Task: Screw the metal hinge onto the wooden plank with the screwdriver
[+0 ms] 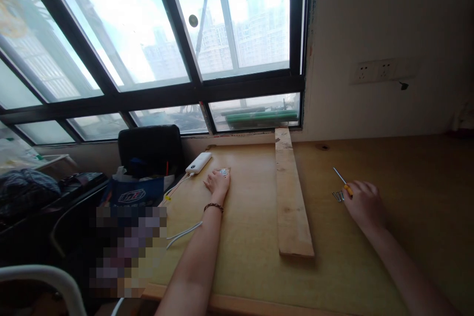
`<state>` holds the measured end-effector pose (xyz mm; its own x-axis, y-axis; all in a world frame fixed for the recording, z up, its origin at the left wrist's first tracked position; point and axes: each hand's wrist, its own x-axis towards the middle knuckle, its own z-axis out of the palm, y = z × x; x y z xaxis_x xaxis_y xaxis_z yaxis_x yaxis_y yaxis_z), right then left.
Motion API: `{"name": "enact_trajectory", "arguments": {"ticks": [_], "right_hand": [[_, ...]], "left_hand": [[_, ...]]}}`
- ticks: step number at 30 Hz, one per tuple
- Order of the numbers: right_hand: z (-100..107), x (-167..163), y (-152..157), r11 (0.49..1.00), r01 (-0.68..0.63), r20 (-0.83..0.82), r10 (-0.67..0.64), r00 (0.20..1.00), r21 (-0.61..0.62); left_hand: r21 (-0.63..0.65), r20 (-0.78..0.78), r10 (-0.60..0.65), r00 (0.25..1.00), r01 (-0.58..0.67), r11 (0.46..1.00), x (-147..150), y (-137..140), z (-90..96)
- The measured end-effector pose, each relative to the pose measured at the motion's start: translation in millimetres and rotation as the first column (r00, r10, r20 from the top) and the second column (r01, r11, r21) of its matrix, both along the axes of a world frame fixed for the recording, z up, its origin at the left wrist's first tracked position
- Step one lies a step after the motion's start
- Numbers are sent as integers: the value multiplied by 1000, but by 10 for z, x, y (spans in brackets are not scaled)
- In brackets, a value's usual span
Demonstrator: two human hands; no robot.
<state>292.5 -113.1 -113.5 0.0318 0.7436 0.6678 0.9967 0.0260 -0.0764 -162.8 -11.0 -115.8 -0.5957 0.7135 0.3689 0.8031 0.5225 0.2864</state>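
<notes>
Wooden plank [291, 197] lay flat on the tabletop [407, 187] between the two hands, touching neither. The left hand [217, 181] rested palm-down with fingers loose over a small patterned object [223, 173], just beside a white power bank [199, 162]. The right hand [365, 203] gripped a yellow-handled screwdriver [341, 179], its tip pointing away, next to a cluster of screws [337, 196]
</notes>
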Motion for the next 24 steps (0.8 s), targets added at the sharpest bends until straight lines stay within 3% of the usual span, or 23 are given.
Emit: {"name": "enact_trajectory", "arguments": {"ticks": [3,6,9,11,14,17,21,24], "right_hand": [[35,-110,-13,994,-86,-87,92,992,71],[138,-345,-30,960,-260,-223,278,934,107],[333,-720,17,879,-470,-430,457,778,84],[472,-1017,130,820,-568,-616,479,625,61],[617,-1448,415,766,-636,-864,376,335,87],[672,-1773,705,742,-666,-987,151,49,81],[666,-1957,898,678,-728,-984,-42,-172,98],[636,-1955,946,721,-677,-959,-61,-277,149]], "left_hand": [[7,-33,-36,999,36,999,24,-18,37],[39,-56,-99,993,102,994,105,-47,68],[124,-62,-208,976,215,969,271,-75,89],[185,-80,-309,948,319,930,434,-98,111],[242,-100,-474,875,484,841,734,-151,183],[290,-128,-610,782,618,731,1050,-226,298],[349,-144,-725,673,720,599,1397,-329,429],[390,-121,-748,653,724,569,1574,-381,479]]}}
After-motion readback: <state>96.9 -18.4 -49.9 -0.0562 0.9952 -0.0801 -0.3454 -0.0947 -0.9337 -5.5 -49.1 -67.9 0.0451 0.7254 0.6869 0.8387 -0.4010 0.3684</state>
